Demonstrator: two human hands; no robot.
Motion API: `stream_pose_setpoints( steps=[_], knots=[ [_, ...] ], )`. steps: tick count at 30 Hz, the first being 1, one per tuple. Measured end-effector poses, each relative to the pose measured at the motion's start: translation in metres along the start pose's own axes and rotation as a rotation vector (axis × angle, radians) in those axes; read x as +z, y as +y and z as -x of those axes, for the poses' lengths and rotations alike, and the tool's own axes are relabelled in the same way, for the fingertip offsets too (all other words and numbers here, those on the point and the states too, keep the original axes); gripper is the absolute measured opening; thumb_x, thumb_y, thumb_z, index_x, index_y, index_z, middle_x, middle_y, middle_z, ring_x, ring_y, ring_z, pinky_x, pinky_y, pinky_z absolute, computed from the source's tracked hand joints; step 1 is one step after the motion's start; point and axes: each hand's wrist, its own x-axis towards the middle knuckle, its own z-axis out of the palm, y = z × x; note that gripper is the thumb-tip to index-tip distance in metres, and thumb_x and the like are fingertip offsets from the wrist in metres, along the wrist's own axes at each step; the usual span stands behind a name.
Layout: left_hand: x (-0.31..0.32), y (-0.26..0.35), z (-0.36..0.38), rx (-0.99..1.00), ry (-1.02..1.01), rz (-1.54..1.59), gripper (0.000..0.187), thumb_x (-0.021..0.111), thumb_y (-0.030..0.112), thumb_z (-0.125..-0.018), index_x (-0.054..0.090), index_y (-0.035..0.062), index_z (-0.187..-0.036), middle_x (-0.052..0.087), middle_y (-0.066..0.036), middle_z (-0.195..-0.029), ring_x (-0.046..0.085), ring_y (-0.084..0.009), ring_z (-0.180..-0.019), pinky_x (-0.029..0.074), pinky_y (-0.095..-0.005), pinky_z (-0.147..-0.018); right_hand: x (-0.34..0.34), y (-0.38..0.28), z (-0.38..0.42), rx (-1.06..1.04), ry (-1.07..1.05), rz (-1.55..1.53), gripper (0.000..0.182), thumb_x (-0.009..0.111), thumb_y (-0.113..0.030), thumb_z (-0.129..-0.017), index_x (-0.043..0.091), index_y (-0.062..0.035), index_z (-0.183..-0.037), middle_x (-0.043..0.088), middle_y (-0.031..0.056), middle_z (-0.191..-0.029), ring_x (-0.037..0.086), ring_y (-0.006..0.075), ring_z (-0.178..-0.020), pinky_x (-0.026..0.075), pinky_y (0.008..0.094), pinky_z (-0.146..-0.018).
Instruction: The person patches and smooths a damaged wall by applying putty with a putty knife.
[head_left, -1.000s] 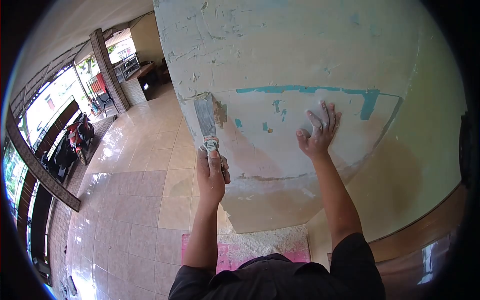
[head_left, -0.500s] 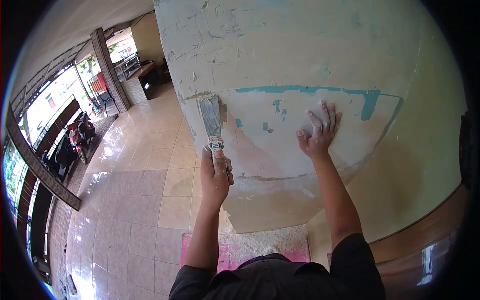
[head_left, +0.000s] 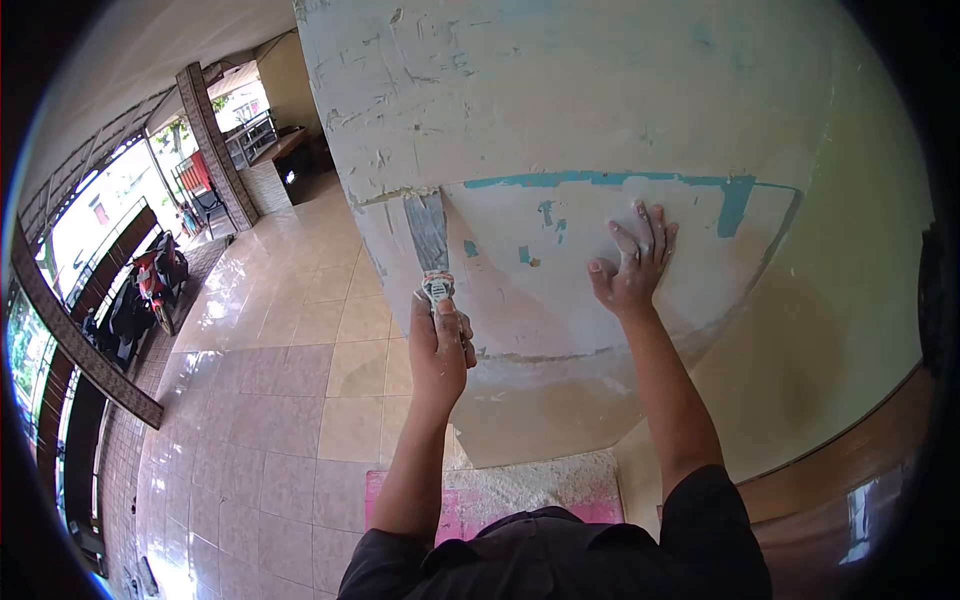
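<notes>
My left hand (head_left: 437,345) is wrapped round the handle of a scraper (head_left: 428,235), whose wide grey blade points up against the wall (head_left: 580,110) near its left edge. The blade's tip meets the left end of a ridge running across the wall. Flat on the pale, smooth patch (head_left: 540,310) rests my right hand (head_left: 637,265), fingers spread and dusty with white. Above it runs a blue strip (head_left: 600,179), with a wider blue mark (head_left: 736,205) to the right. Small blue spots lie between my hands.
Below the wall, a pink sheet (head_left: 400,492) on the floor bears pale scrapings (head_left: 540,481). Floor tiles (head_left: 270,400) stretch to the left, towards a pillar (head_left: 215,145) and a red motorcycle (head_left: 155,280). A brown wooden surface (head_left: 830,465) is at the lower right.
My left hand and the scraper have moved slightly right along the wall. My right hand stays on the patch, and the view has shifted a little.
</notes>
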Motion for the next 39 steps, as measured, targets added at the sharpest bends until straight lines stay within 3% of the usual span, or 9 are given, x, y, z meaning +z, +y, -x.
stream_pose_setpoints(
  steps=[13,23,28,32,39],
  knots=[
    [0.013,-0.006,0.004,-0.005,-0.036,-0.004,0.028,0.037,0.033,-0.104,0.042,0.0076,-0.113,0.047,0.000,-0.069,0.037,-0.0043,-0.043,0.031,-0.0197,-0.038,0.000,-0.001,0.000,0.015,-0.003,0.014,0.044,0.044,-0.053,-0.094,0.054,-0.0195,-0.121,0.046,0.0143,-0.141,0.033,0.0375,-0.137,0.012,0.0577,-0.113],
    [0.015,-0.015,0.002,-0.017,-0.095,0.019,0.031,0.036,0.034,-0.104,0.042,0.0089,-0.121,0.048,-0.001,-0.072,0.040,-0.0051,-0.046,0.034,-0.0204,-0.041,0.001,-0.001,0.000,0.011,0.015,0.018,0.043,0.044,-0.052,-0.093,0.055,-0.0195,-0.119,0.046,0.0136,-0.140,0.033,0.0373,-0.137,0.013,0.0581,-0.113],
    [-0.011,-0.029,0.007,-0.014,-0.021,0.070,0.024,0.042,0.025,-0.102,0.046,0.0059,-0.115,0.050,-0.001,-0.075,0.047,-0.0052,-0.057,0.041,-0.0200,-0.046,-0.001,-0.002,-0.001,0.022,-0.005,0.029,0.043,0.045,-0.052,-0.093,0.055,-0.0203,-0.120,0.046,0.0131,-0.141,0.033,0.0368,-0.137,0.013,0.0579,-0.113],
    [-0.063,-0.027,-0.010,0.053,0.069,0.002,0.025,0.042,0.027,-0.102,0.049,0.0065,-0.113,0.051,0.001,-0.073,0.045,-0.0042,-0.053,0.039,-0.0186,-0.045,-0.001,-0.001,0.000,0.015,-0.009,0.030,0.043,0.045,-0.052,-0.093,0.054,-0.0204,-0.120,0.045,0.0133,-0.141,0.032,0.0369,-0.138,0.013,0.0580,-0.113],
    [-0.100,-0.004,-0.029,0.090,0.028,-0.212,0.028,0.039,0.025,-0.100,0.053,0.0041,-0.110,0.051,-0.002,-0.066,0.040,-0.0053,-0.045,0.033,-0.0202,-0.039,0.000,-0.001,0.000,0.014,-0.009,0.030,0.043,0.046,-0.052,-0.093,0.053,-0.0205,-0.121,0.045,0.0132,-0.141,0.032,0.0371,-0.138,0.013,0.0581,-0.113]
  ],
)
